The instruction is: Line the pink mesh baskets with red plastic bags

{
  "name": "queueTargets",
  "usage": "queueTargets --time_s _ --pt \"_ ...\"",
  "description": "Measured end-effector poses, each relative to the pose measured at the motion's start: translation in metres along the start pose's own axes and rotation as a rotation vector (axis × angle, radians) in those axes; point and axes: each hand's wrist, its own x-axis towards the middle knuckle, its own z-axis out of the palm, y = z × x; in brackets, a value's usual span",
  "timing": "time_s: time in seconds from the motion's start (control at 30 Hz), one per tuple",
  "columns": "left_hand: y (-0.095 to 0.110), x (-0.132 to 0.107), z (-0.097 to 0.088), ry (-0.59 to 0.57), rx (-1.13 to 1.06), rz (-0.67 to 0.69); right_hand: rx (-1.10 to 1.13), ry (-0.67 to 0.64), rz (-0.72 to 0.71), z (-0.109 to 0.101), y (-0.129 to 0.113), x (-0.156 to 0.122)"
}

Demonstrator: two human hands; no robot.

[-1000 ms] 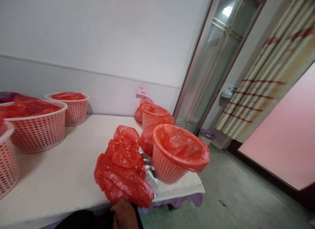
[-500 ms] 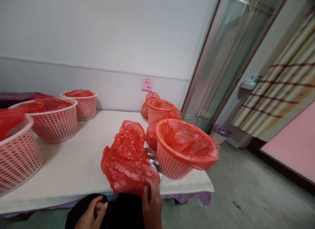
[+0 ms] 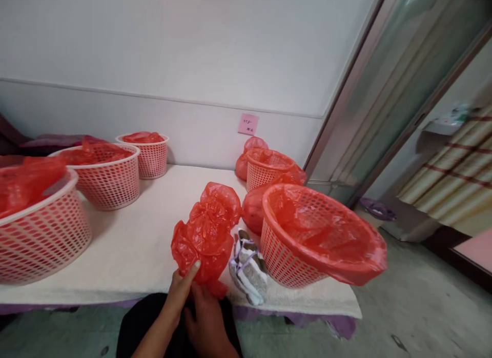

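My left hand (image 3: 180,290) pinches the near left side of a crumpled red plastic bag (image 3: 209,227), its thumb lying on top of the film. Close beside it, my right hand (image 3: 207,317) is closed round the bag's lower end, its fingertips partly hidden. What the bag holds, if anything, I cannot make out. Just right of the bag lies a grey and white cloth bundle (image 3: 249,276) with purple bands, perhaps rolled socks. A pink plastic basket (image 3: 292,268) lined with red film stands right beside that bundle.
Several more lined baskets stand on the cream-covered bed (image 3: 154,250), including a white-rimmed basket (image 3: 42,250) at the left. Behind the near right basket are a filled red bag (image 3: 253,206) and a smaller basket (image 3: 259,178). A pink note (image 3: 248,124) is on the wall.
Both hands have come together at the near end of the red bag. Its spread-out film has been drawn in, uncovering the cloth bundle. The view has shifted slightly.
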Motion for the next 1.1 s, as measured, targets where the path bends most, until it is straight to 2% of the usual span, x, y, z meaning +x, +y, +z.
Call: queueTargets --time_s 0.1,0.17,0.23,0.3,0.4,0.43,0.5,0.57,0.7,0.8,0.87,0.97,1.03,1.1 --pt "-0.002 0.021 -0.003 0.063 0.015 0.069 -0.030 -0.083 -0.077 0.005 -0.013 -0.004" --pt "-0.007 0.034 -0.011 0.130 0.036 0.069 0.049 -0.039 -0.088 -0.001 -0.013 -0.007" --pt "-0.013 0.043 -0.024 0.185 0.037 0.075 0.187 0.110 -0.052 -0.017 -0.007 -0.005" --pt "-0.018 0.047 -0.037 0.230 0.020 0.111 0.276 0.342 0.065 -0.040 0.005 0.004" --pt "-0.022 0.044 -0.052 0.272 -0.002 0.163 0.238 0.646 0.256 -0.072 0.031 0.034" --pt "-0.022 0.041 -0.054 0.280 -0.006 0.170 0.196 0.658 0.275 -0.076 0.039 0.047" --pt "-0.019 0.036 -0.056 0.284 -0.017 0.172 0.128 0.572 0.259 -0.072 0.051 0.072" --pt "-0.014 0.032 -0.054 0.249 -0.047 0.171 0.075 0.439 0.193 -0.050 0.052 0.090" --pt "-0.006 0.035 -0.049 0.137 -0.119 0.150 0.047 0.141 0.000 0.015 0.025 0.098" --pt "-0.006 0.048 -0.053 0.231 -0.128 0.099 0.135 -0.003 -0.126 0.043 0.003 0.097" --pt "-0.008 0.059 -0.061 0.381 -0.132 0.040 0.180 -0.001 -0.123 0.042 -0.001 0.106" --pt "-0.009 0.072 -0.076 0.575 -0.148 -0.030 0.120 0.145 -0.014 0.016 0.009 0.135" --pt "-0.008 0.076 -0.084 0.633 -0.158 -0.032 0.023 0.257 0.055 -0.007 0.022 0.161" --pt "-0.006 0.078 -0.089 0.656 -0.162 -0.025 -0.133 0.273 0.087 -0.022 0.038 0.182"
